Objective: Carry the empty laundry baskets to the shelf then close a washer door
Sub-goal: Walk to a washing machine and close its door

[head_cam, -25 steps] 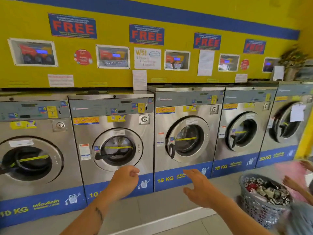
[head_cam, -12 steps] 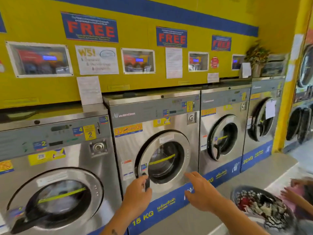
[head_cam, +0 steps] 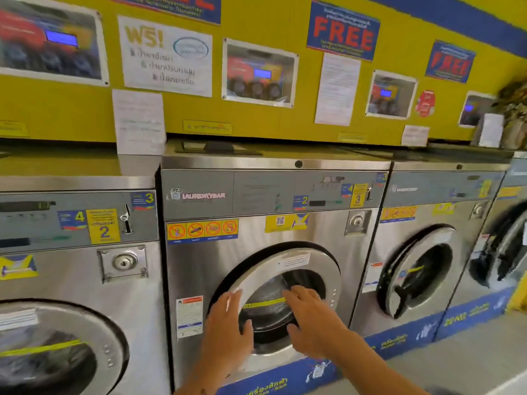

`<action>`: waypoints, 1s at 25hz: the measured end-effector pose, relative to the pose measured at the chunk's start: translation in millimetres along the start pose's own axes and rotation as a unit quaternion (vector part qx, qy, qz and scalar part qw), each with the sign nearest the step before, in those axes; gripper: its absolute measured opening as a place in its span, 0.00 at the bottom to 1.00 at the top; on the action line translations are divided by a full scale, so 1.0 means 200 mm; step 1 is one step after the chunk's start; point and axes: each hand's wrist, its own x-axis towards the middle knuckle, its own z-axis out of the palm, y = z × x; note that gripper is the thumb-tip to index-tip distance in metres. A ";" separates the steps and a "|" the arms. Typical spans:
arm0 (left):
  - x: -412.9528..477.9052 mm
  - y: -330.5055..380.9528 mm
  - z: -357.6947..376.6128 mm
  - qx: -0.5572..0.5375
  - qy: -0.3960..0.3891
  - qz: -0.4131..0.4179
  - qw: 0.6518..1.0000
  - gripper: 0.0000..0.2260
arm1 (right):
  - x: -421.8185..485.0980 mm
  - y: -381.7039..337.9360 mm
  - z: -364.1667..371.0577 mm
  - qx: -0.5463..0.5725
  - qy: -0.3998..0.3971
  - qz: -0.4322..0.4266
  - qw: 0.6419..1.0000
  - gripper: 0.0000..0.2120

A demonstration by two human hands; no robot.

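The steel washer numbered 3 [head_cam: 285, 232] fills the middle of the view. Its round glass door [head_cam: 310, 259] stands slightly ajar, with a dark gap along its upper left edge. My left hand [head_cam: 228, 323] lies on the door's left rim with fingers stretched out, covering the handle. My right hand [head_cam: 310, 315] rests flat on the door glass, fingers spread. Neither hand holds anything. No laundry basket is in view.
Washer 2 [head_cam: 79, 266] stands at the left with its door shut. To the right, another washer [head_cam: 422, 269] has its door ajar, and one more follows it. A yellow wall with signs [head_cam: 342, 29] rises behind the machines. Grey floor [head_cam: 470, 354] shows at lower right.
I have come closer to washer 3. My left hand slid from the door handle onto the left rim and my right hand reached the glass. The basket of clothes has left the view.
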 end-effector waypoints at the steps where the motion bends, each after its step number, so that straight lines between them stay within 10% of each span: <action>1: 0.11 -0.03 0.07 0.013 0.017 -0.002 1.000 0.29 | 0.10 0.02 0.01 -0.016 0.003 -0.005 1.000 0.33; 11: 0.63 -0.27 0.64 0.101 0.071 -0.013 0.992 0.26 | 0.92 0.27 0.19 -0.109 -0.018 -0.019 0.994 0.45; 25: 0.33 -0.09 0.58 0.099 0.034 -0.043 0.994 0.38 | 0.75 0.42 0.27 -0.066 -0.008 -0.076 0.995 0.49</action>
